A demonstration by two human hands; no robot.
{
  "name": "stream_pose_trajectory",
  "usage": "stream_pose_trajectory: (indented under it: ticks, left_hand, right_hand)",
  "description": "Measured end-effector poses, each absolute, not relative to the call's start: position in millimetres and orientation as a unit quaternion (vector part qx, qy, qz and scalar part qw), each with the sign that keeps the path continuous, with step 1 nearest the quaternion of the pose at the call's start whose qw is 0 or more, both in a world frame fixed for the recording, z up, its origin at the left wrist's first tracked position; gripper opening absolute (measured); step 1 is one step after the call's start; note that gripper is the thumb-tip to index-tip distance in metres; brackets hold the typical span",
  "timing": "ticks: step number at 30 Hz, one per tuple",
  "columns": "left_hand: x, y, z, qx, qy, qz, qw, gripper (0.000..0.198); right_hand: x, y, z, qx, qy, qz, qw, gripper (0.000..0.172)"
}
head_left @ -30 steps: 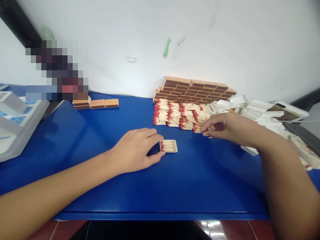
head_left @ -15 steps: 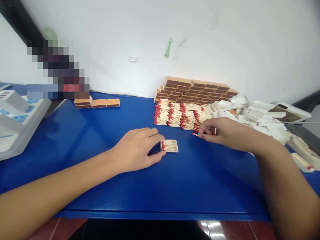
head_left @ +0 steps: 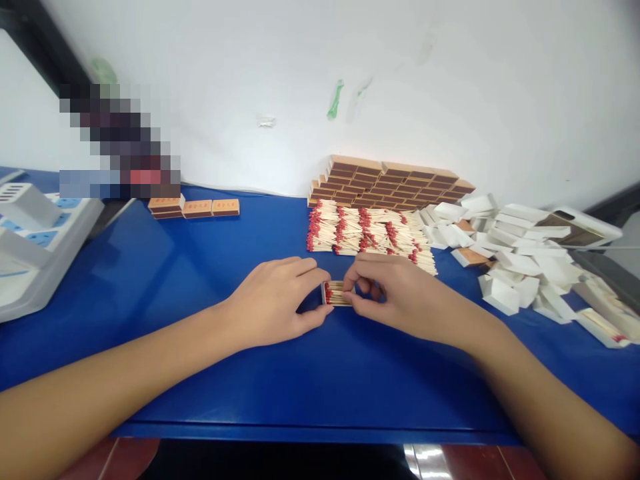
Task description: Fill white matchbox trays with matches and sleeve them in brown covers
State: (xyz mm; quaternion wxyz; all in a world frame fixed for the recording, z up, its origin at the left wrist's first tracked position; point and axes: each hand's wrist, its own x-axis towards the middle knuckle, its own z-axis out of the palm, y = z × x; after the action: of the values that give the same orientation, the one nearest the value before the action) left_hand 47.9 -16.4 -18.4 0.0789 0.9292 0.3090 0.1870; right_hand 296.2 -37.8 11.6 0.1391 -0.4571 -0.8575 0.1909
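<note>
A small white matchbox tray [head_left: 336,293] filled with red-tipped matches lies on the blue table [head_left: 210,267]. My left hand [head_left: 275,300] rests beside its left end, thumb and forefinger touching the tray's corners. My right hand [head_left: 395,297] is at the tray's right end, fingers pinched together over it; whether matches are in the pinch is hidden. Behind lies a heap of loose matches [head_left: 367,230].
Brown matchbox sleeves [head_left: 390,180] are stacked against the white wall. A pile of empty white trays [head_left: 505,247] spreads at the right. Three closed matchboxes [head_left: 195,207] sit at the back left, a white power strip [head_left: 30,233] at the far left.
My right hand has come from the match heap leftward and toward me to the tray's right end. The left hand and the tray have stayed put.
</note>
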Motion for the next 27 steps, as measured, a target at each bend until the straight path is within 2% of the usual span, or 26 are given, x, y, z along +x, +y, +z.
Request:
stream_pose_trajectory:
  ticks: [7, 14, 21, 27]
  left_hand:
    - [48, -17, -16, 0.93, 0.31, 0.183, 0.079, 0.028]
    - [46, -17, -16, 0.928, 0.314, 0.183, 0.081, 0.03]
    - [45, -16, -16, 0.928, 0.317, 0.175, 0.085, 0.031]
    - [45, -16, -16, 0.931, 0.311, 0.175, 0.08, 0.031]
  right_hand:
    - [291, -39, 9, -0.46, -0.859, 0.179, 0.138, 0.003]
    - [348, -20, 23, -0.542, -0.818, 0.092, 0.167, 0.019]
    - [384, -4, 21, -0.563, -0.806, 0.152, 0.104, 0.031]
    - [388, 0, 17, -0.569, -0.805, 0.144, 0.087, 0.029]
